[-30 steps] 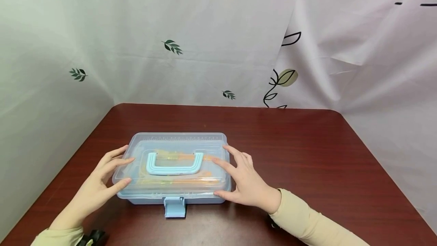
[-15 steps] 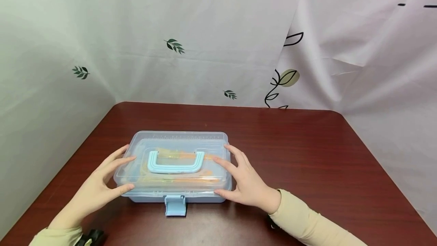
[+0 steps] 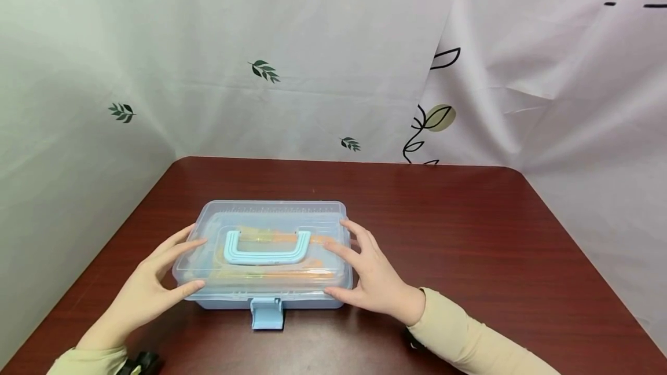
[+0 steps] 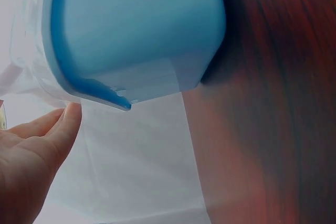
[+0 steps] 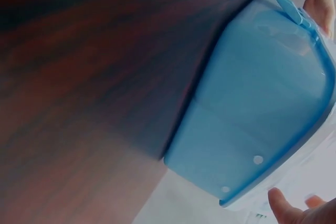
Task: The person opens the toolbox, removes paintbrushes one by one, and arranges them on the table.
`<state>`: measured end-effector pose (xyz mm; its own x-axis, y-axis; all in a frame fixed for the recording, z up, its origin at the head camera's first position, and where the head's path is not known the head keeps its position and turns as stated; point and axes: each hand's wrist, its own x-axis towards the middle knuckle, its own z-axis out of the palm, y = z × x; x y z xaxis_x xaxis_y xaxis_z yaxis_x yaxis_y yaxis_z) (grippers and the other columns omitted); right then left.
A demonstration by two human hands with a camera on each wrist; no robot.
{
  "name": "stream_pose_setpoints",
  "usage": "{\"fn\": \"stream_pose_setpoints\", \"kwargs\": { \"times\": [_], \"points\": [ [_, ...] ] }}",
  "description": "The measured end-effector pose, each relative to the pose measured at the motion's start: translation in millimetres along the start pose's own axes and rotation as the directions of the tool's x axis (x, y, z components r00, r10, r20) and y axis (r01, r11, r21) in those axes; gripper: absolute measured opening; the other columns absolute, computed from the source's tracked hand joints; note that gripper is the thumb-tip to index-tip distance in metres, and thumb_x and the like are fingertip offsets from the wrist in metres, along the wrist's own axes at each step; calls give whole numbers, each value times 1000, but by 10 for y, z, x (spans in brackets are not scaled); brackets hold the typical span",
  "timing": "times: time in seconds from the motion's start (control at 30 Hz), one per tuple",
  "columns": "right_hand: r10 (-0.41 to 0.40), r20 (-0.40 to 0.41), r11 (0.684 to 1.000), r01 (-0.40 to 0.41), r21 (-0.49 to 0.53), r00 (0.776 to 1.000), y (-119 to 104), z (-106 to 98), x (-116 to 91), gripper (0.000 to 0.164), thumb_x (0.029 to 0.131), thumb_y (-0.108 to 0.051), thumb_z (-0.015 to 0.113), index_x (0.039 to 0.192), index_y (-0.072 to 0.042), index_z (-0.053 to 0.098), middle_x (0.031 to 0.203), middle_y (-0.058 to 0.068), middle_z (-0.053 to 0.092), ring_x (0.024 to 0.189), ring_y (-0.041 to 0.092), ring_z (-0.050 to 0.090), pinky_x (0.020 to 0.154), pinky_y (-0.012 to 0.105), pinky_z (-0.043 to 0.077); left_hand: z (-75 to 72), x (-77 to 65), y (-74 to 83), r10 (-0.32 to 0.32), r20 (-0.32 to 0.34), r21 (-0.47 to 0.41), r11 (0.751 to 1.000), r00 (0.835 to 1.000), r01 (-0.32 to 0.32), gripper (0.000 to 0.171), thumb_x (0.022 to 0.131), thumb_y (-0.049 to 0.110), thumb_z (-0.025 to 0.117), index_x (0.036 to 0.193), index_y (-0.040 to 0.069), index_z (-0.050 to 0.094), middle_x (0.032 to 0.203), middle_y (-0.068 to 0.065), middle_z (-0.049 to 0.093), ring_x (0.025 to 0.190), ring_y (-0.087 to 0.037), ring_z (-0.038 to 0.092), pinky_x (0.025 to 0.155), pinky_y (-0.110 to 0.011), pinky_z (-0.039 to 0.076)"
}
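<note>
A light blue plastic box (image 3: 208, 304) with a clear lid (image 3: 312, 207) stands on the table. On the lid lies a blue carry handle (image 3: 266, 257), and the front latch (image 3: 267, 314) hangs down, unfastened. Long orange and yellowish items (image 3: 297, 275) show blurrily through the lid. My left hand (image 3: 143, 297) touches the lid's left end with spread fingers, its thumb near the front edge. At the right end, my right hand (image 3: 377, 282) has its fingers spread the same way. In both wrist views, fingertips (image 4: 73, 111) meet or come close to the lid's rim.
The dark red-brown table (image 3: 469, 247) extends to the right of the box and behind it. Pale leaf-printed cloth (image 3: 312, 45) hangs along the back and sides. A black wrist strap (image 3: 142, 363) shows at the left sleeve.
Over the last second my left thumb has slid a little toward the front edge of the lid. The right hand and the box have hardly moved.
</note>
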<state>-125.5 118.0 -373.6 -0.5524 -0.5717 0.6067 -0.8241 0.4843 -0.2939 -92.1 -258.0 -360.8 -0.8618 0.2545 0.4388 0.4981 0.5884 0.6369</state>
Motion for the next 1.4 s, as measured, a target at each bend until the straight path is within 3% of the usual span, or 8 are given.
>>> {"fn": "stream_pose_setpoints", "kwargs": {
  "times": [0.47, 0.77, 1.0, 1.27, 1.4],
  "points": [
    [77, -73, 996, -73, 57, 994, -54, -8, 105, 56, 70, -33, 82, 119, -14, 61, 136, 22, 38, 123, 34, 42, 93, 43, 46, -38, 86, 57, -5, -4, 7, 1000, 1000, 5, 61, 71, -6, 77, 128, 7, 57, 144, 15, 34, 120, 12, 35, 90, 1, 29],
    [179, -78, 974, -165, 152, 981, -126, -95, 209, 57, 72, -27, 81, 122, -11, 59, 137, 18, 39, 121, 34, 49, 99, 49, 43, -71, 195, 133, -77, -15, 78, 994, 997, 78, 53, 83, 7, 71, 132, 12, 53, 142, -20, 38, 122, 19, 24, 93, 2, 18],
    [78, 30, 986, -82, 146, 996, -52, -165, 169, 93, 54, -31, 93, 133, -12, 47, 143, 19, 29, 128, 33, 41, 100, 45, 43, -85, 231, 171, -71, -30, 81, 994, 997, 74, 50, 85, 8, 69, 132, 11, 53, 141, -21, 40, 122, 20, 24, 91, 1, 19],
    [-44, 19, 995, 42, 94, 999, 20, -210, 147, 89, 57, -18, 91, 133, -11, 45, 142, 22, 29, 126, 35, 44, 98, 44, 45, -67, 208, 154, -73, -32, 71, 995, 997, 76, 53, 85, 7, 68, 134, 11, 50, 140, -17, 40, 121, 19, 25, 92, 2, 20],
    [-76, -25, 995, 78, 68, 997, 23, -230, 143, 87, 56, -18, 92, 131, -9, 48, 140, 24, 33, 123, 37, 47, 93, 43, 49, -71, 211, 143, -70, -40, 83, 994, 997, 73, 61, 86, 7, 67, 141, 15, 43, 143, 5, 39, 122, 19, 25, 92, 2, 20]
  ]
}}
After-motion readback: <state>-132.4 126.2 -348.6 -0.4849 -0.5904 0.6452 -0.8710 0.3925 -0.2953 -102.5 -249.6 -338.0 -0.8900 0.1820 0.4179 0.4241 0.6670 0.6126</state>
